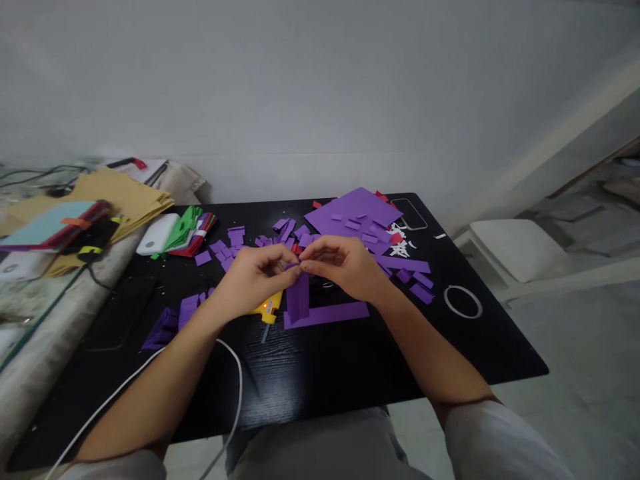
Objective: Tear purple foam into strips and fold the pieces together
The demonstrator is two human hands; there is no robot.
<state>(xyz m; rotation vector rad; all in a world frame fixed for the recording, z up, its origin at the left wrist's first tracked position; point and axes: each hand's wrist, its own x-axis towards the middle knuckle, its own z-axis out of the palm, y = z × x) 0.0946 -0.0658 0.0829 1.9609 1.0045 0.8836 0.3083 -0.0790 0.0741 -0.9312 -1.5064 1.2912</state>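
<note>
Hands (255, 275) (345, 265), seemingly on purple strip (299, 300)

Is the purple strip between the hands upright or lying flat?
Upright: the purple strip rises from a flat base piece on the table; left hand and right hand pinch its top.

The left hand (255, 277) hides most of the yellow tool (269, 311)
</note>
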